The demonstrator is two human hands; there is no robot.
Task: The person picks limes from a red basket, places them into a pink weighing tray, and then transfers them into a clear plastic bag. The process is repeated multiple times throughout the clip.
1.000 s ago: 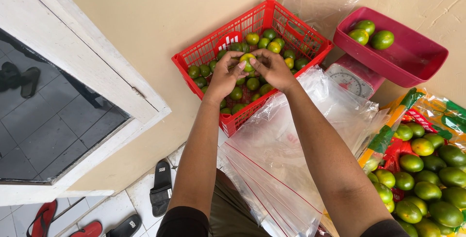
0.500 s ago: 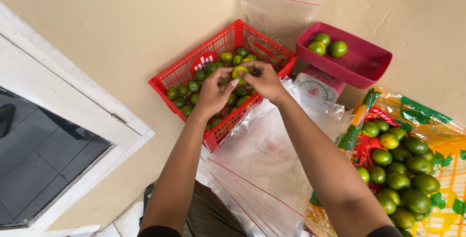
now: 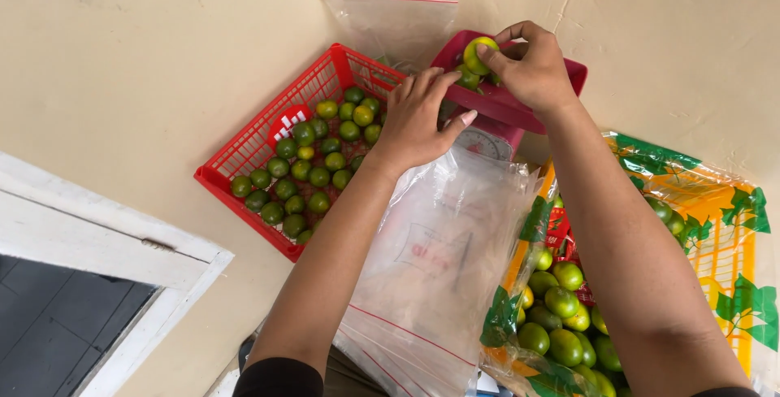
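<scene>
Head view: the right hand (image 3: 532,64) pinches 1 yellow-green lime (image 3: 478,53) between thumb and fingertips, holding it just over the near rim of the red scale tray (image 3: 520,104). At least 1 more lime (image 3: 469,78) already lies in that tray, partly hidden behind the hand, so the exact count there cannot be told. The left hand (image 3: 416,121) is loosely spread and holds nothing; its fingertips reach toward the tray's left edge, just above the round dial of the scale (image 3: 485,143).

To the left, on the floor by the wall, the red basket (image 3: 244,161) still holds a good many limes along its right half, with bare mesh showing at its left end. A clear plastic bag (image 3: 390,23) stands open behind the basket, apparently empty. A stack of flat clear bags (image 3: 439,267) lies across the person's lap below the scale. At the right, a printed green and yellow sack (image 3: 707,234) holds a larger heap of green limes (image 3: 561,316).

Judging by this, the tray is only beginning to fill, and most of the fruit remains in the basket and sack.
</scene>
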